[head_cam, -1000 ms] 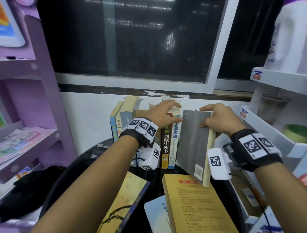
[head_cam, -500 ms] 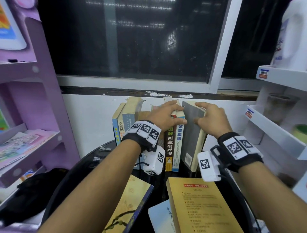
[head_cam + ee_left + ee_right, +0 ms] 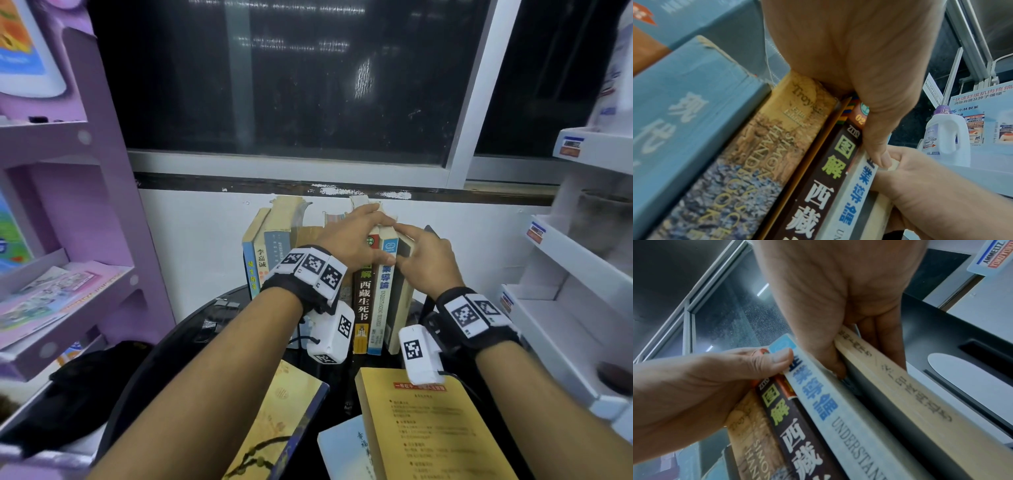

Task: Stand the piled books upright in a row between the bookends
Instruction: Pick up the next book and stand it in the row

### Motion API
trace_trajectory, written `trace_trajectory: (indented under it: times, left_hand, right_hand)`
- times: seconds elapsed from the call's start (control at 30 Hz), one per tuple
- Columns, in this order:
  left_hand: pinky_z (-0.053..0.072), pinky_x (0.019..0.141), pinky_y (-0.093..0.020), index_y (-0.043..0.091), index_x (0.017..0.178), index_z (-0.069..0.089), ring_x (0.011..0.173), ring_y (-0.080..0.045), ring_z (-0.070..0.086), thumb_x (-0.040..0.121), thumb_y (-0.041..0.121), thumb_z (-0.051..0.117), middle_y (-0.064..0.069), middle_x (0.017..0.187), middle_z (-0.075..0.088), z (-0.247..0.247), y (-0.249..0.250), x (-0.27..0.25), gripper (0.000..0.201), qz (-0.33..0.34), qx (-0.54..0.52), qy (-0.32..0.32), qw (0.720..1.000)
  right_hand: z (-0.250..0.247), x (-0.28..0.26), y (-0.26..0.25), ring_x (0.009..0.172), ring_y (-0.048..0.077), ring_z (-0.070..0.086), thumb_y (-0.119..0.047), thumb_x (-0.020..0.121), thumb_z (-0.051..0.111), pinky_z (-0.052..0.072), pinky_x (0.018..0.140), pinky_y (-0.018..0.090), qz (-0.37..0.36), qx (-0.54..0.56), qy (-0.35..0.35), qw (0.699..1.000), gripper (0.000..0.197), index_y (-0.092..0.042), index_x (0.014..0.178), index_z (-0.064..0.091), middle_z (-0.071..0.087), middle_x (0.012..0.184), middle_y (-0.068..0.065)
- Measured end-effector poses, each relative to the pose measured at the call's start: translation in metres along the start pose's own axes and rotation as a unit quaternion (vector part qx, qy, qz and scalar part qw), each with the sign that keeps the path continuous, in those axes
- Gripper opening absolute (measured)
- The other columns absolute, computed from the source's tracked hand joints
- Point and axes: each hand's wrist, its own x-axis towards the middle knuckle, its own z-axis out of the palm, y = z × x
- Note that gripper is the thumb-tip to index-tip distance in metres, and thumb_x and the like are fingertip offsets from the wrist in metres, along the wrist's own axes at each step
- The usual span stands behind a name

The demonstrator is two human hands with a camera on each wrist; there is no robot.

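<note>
Several books stand upright in a row against the wall on the black round table (image 3: 178, 346). My left hand (image 3: 356, 240) lies over the row's top, its thumb (image 3: 876, 151) pressed on the spine of the white book with blue lettering (image 3: 382, 301). My right hand (image 3: 421, 260) pinches the grey-covered book (image 3: 400, 308), which stands at the row's right end, pages facing me. Its thumb (image 3: 838, 369) sits between the white book (image 3: 828, 410) and the grey cover (image 3: 879, 410). A black bookend (image 3: 941, 340) stands just right of that book. Three books lie flat in front, among them a yellow one (image 3: 428, 428).
A purple shelf unit (image 3: 68, 205) with magazines stands at the left, and white display shelves (image 3: 575, 260) at the right. A gold and blue book (image 3: 281, 418) and a pale blue book (image 3: 346, 448) lie near the table's front edge. A dark window runs above the wall.
My right hand has brought the grey book from a tilted hold in the air to upright against the row's right end. My left hand has stayed on the row's top.
</note>
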Motion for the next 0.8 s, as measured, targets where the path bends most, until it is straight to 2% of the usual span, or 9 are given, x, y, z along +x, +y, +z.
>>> trace_trajectory:
  times: [0.13, 0.2, 0.27, 0.3, 0.43, 0.5, 0.63, 0.8]
  left_hand:
    - [0.034, 0.11, -0.038, 0.03, 0.141, 0.041, 0.139, -0.016, 0.031, 0.082, 0.037, 0.072, 0.007, 0.158, 0.017, 0.0, -0.001, 0.0, 0.067, 0.001, -0.003, 0.004, 1.0]
    - [0.034, 0.109, -0.037, 0.03, 0.141, 0.041, 0.139, -0.016, 0.031, 0.082, 0.036, 0.072, 0.008, 0.158, 0.017, 0.0, 0.0, 0.0, 0.067, -0.002, -0.004, 0.001, 1.0]
    - [0.033, 0.107, -0.036, 0.029, 0.141, 0.041, 0.139, -0.016, 0.03, 0.082, 0.035, 0.072, 0.008, 0.158, 0.017, 0.0, 0.0, 0.0, 0.066, -0.004, -0.007, -0.001, 1.0]
    - [0.033, 0.107, -0.036, 0.029, 0.14, 0.041, 0.139, -0.016, 0.03, 0.082, 0.034, 0.072, 0.008, 0.158, 0.017, 0.0, 0.0, -0.001, 0.066, -0.005, -0.01, -0.001, 1.0]
    - [0.034, 0.106, -0.035, 0.029, 0.14, 0.042, 0.138, -0.015, 0.032, 0.081, 0.034, 0.073, 0.008, 0.158, 0.018, 0.0, 0.001, 0.0, 0.066, -0.006, -0.011, 0.001, 1.0]
    - [0.034, 0.105, -0.035, 0.029, 0.14, 0.042, 0.138, -0.015, 0.032, 0.082, 0.035, 0.073, 0.009, 0.158, 0.018, -0.001, 0.002, -0.001, 0.066, -0.006, -0.007, 0.003, 1.0]
    - [0.037, 0.107, -0.038, 0.029, 0.14, 0.042, 0.138, -0.015, 0.033, 0.081, 0.034, 0.073, 0.009, 0.158, 0.018, 0.0, 0.003, -0.001, 0.066, -0.01, -0.014, 0.002, 1.0]
    - [0.04, 0.107, -0.042, 0.028, 0.139, 0.043, 0.136, -0.015, 0.035, 0.08, 0.036, 0.074, 0.007, 0.157, 0.019, 0.0, 0.001, 0.0, 0.067, -0.009, -0.013, -0.001, 1.0]
  right_hand:
    - [-0.004, -0.002, 0.002, 0.109, 0.028, 0.06, -0.027, 0.084, 0.071, 0.052, 0.092, 0.041, -0.032, 0.018, -0.02, 0.999, 0.054, -0.028, 0.136, 0.055, 0.067, 0.117, 0.005]
    - [-0.009, -0.003, 0.003, 0.104, 0.022, 0.062, -0.027, 0.083, 0.073, 0.054, 0.086, 0.034, -0.031, 0.034, -0.04, 0.998, 0.059, -0.028, 0.138, 0.052, 0.066, 0.112, 0.003]
    - [-0.017, -0.005, 0.005, 0.097, 0.014, 0.064, -0.023, 0.079, 0.077, 0.055, 0.076, 0.026, -0.019, 0.064, -0.086, 0.994, 0.068, -0.033, 0.14, 0.047, 0.065, 0.106, -0.001]
    - [-0.02, -0.006, 0.008, 0.095, 0.013, 0.065, -0.019, 0.077, 0.079, 0.056, 0.074, 0.025, -0.014, 0.082, -0.12, 0.989, 0.075, -0.035, 0.141, 0.044, 0.066, 0.106, -0.002]
    - [-0.029, -0.006, 0.019, 0.087, 0.019, 0.072, -0.001, 0.066, 0.083, 0.059, 0.082, 0.04, -0.006, 0.123, -0.24, 0.963, 0.103, -0.045, 0.141, 0.03, 0.06, 0.118, 0.001]
    - [-0.028, -0.006, 0.021, 0.089, 0.02, 0.072, 0.002, 0.063, 0.085, 0.058, 0.083, 0.044, -0.009, 0.133, -0.253, 0.958, 0.107, -0.049, 0.137, 0.028, 0.058, 0.122, 0.0]
    - [-0.023, -0.005, 0.022, 0.092, 0.021, 0.072, 0.005, 0.064, 0.084, 0.059, 0.082, 0.045, -0.014, 0.155, -0.26, 0.953, 0.105, -0.051, 0.132, 0.026, 0.054, 0.132, 0.001]
    - [-0.019, -0.001, 0.02, 0.095, 0.024, 0.071, 0.013, 0.064, 0.08, 0.06, 0.077, 0.044, -0.015, 0.206, -0.282, 0.937, 0.104, -0.045, 0.13, 0.024, 0.047, 0.136, 0.0]
